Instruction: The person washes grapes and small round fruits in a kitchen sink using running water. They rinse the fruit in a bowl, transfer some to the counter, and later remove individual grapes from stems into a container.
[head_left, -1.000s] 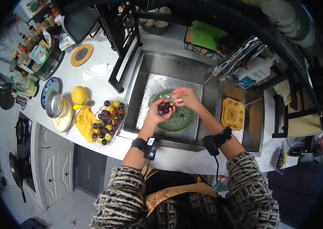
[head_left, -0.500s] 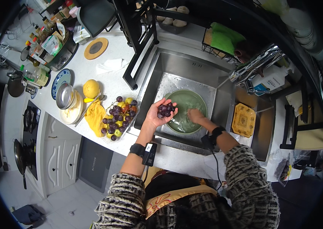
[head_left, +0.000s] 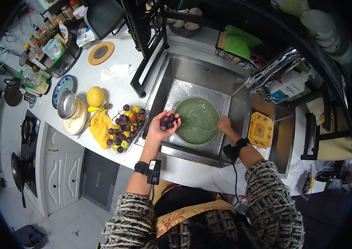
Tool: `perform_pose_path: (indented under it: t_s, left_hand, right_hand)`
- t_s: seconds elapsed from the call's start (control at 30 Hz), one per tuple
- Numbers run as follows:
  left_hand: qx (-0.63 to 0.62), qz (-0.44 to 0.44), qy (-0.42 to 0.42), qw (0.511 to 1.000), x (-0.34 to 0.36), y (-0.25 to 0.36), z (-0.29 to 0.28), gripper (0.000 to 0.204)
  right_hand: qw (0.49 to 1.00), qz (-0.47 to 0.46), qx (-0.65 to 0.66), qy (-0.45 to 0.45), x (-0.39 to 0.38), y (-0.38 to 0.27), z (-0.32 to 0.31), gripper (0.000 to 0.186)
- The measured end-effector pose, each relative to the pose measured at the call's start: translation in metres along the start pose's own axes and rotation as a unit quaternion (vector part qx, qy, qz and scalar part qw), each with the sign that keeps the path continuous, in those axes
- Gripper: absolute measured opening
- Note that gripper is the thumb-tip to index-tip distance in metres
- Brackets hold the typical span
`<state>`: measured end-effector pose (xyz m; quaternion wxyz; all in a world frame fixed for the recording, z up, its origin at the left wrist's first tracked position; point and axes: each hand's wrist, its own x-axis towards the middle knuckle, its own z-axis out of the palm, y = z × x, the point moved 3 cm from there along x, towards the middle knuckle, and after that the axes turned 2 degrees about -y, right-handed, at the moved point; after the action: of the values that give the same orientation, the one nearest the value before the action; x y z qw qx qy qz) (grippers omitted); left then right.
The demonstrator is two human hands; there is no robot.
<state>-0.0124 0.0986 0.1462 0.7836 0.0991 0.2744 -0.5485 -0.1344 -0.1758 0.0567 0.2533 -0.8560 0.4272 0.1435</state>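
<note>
Several dark purple grapes rest in my left hand, its fingers curled around them over the left rim of the green basin. The basin sits in the steel sink and holds rippling water. At its right rim is my right hand, closed with its fingertips on the edge. On the counter to the left, a clear dish holds a bunch of purple and yellow-green grapes.
Left of the grapes lie a yellow cloth, a round yellow fruit and a metal bowl. A yellow tray is in the smaller right basin. A black rack stands behind the counter.
My right hand has come out of the water and moved right to the basin's rim. My left hand, still with the grapes, has shifted slightly left and now lies farther off the basin.
</note>
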Motion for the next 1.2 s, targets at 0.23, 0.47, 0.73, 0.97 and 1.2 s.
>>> perform_pose_path:
  t_s: [0.23, 0.47, 0.73, 0.97, 1.2]
  left_hand:
    - [-0.024, -0.007, -0.035, 0.999, -0.008, 0.001, 0.008, 0.019]
    - [-0.028, -0.004, -0.022, 0.999, -0.013, 0.003, 0.006, 0.017]
    - [-0.038, -0.024, -0.042, 0.998, -0.012, -0.002, 0.009, 0.015]
    - [-0.046, -0.041, -0.044, 0.997, -0.008, -0.007, 0.015, 0.016]
    - [-0.036, -0.036, 0.004, 0.999, 0.005, -0.003, 0.014, 0.018]
  right_hand:
    - [0.994, -0.073, -0.085, -0.015, -0.007, -0.057, -0.052, 0.016]
    - [0.943, -0.222, -0.171, 0.18, -0.035, -0.105, -0.094, 0.013]
    - [0.854, -0.349, -0.251, 0.292, -0.075, -0.125, -0.098, 0.009]
    - [0.794, -0.453, -0.279, 0.294, -0.123, -0.123, -0.115, 0.012]
    - [0.813, -0.395, -0.224, 0.365, -0.128, -0.12, -0.152, 0.011]
